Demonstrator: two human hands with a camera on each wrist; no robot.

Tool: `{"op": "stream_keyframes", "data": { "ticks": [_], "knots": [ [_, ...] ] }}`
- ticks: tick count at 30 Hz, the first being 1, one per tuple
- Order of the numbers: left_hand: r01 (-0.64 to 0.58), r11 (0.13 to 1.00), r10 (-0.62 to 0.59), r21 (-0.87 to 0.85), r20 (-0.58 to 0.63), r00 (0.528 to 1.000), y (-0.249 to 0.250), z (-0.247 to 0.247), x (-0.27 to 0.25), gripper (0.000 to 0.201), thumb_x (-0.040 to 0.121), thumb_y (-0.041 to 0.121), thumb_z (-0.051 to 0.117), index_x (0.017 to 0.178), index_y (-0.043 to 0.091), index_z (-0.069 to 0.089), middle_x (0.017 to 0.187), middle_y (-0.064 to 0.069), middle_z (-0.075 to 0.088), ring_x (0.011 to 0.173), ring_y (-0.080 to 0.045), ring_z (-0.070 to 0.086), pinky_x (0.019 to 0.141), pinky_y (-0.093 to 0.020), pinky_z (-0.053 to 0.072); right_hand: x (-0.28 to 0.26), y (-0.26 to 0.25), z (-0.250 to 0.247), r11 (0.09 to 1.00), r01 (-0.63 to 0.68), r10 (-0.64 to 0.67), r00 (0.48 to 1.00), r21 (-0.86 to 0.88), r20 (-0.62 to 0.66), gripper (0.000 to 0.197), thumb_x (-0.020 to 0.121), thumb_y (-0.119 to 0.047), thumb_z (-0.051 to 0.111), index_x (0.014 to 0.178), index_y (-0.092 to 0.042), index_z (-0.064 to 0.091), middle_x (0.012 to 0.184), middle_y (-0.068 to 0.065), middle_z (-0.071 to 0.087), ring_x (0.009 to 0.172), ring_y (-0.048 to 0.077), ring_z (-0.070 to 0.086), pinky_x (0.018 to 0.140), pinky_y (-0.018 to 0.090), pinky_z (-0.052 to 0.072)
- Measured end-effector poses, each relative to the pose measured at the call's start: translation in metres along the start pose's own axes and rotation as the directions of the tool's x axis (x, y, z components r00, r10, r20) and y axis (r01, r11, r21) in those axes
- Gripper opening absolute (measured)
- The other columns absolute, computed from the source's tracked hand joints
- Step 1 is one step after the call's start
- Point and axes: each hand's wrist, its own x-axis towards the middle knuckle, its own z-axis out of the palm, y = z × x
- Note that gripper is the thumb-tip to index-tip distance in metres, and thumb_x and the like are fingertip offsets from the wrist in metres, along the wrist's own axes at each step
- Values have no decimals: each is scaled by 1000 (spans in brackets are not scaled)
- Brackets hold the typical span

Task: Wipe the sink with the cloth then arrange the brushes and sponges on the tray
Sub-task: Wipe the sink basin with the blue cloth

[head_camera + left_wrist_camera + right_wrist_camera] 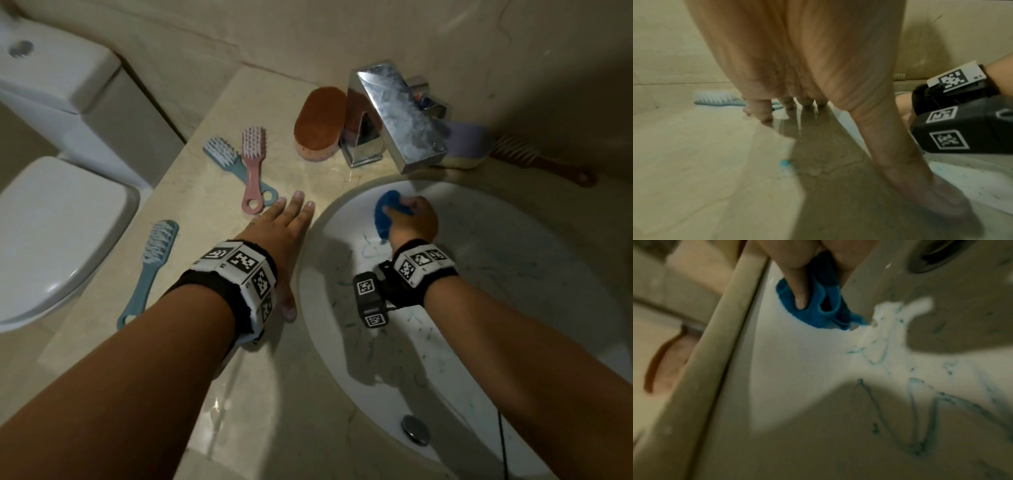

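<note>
**Wiping under way, blue streaks left, brushes and sponges not yet sorted**

The right hand [412,219] has its grip clamped on a bunched blue cloth [388,214], pressed against the inner wall of the sink [513,342] near the far rim, just below the tap [397,116]. In the right wrist view a finger [800,293] pins the cloth [818,308] to the white bowl. Thin blue-green streaks [920,402] cross much of the bowl, so by my reading the wiping is only partly done; the patch beside the cloth looks cleaner.

The left hand [284,233] lies flat on the counter [191,212] at the sink's left edge, fingers straight and apart, holding nothing, apparently as a brace.

Nothing is arranged yet. A pink brush [252,164] and a blue brush [226,161] lie touching near the counter's back edge; another blue brush [150,270] lies alone toward its left edge. An orange sponge [320,120] sits left of the tap, a purple and yellow sponge [469,144] behind it, and a brown brush [544,161] toward the far right. No tray shows in any view.
</note>
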Motion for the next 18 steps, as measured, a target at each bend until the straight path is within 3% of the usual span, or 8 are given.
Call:
{"op": "stream_keyframes", "data": {
  "ticks": [3, 6, 12, 16, 18],
  "knots": [
    [-1, 1000, 1, -9, -5, 1000, -1, 1, 0, 165, 33, 55, 90, 145, 16, -25, 154, -4, -29, 145, -28, -16, 121, -42, 0, 18, 4, -30, 1000, 4, 0, 985, 23, -174, 33, 81, -9, 69, 111, 1, 60, 116, 18, 64, 108, 30, 60, 95, 35, 47],
    [-1, 1000, 1, -16, -5, 1000, -1, 3, 1, 167, 32, 55, 91, 145, 17, -26, 154, -4, -29, 145, -28, -16, 121, -43, 4, 31, 7, -52, 999, -19, 28, 958, 36, -287, 35, 83, -11, 68, 115, 1, 59, 120, 16, 62, 112, 28, 58, 97, 33, 45],
    [0, 1000, 0, -8, -9, 1000, -1, 3, 1, 167, 32, 56, 90, 145, 17, -26, 154, -4, -29, 145, -28, -16, 121, -43, 3, 18, 1, -23, 1000, 13, -13, 993, 3, -114, 30, 76, -8, 74, 102, 2, 62, 109, 16, 67, 104, 31, 62, 95, 36, 48],
    [1, 1000, -1, -16, -1, 1000, -1, 2, 0, 167, 32, 54, 91, 145, 17, -26, 154, -3, -29, 145, -28, -16, 121, -43, 3, 29, 5, -49, 990, -42, 75, 963, 131, -259, 42, 85, -9, 66, 123, 0, 52, 126, 15, 58, 115, 29, 56, 100, 34, 44],
    [-3, 1000, 3, -20, -1, 1000, -1, 2, 0, 167, 32, 54, 91, 145, 17, -25, 154, -4, -29, 145, -28, -17, 121, -42, 2, 31, 4, -60, 975, -68, 115, 968, 211, -222, 46, 91, -8, 57, 134, -4, 42, 132, 16, 53, 118, 30, 54, 96, 28, 44]
  ]
}}
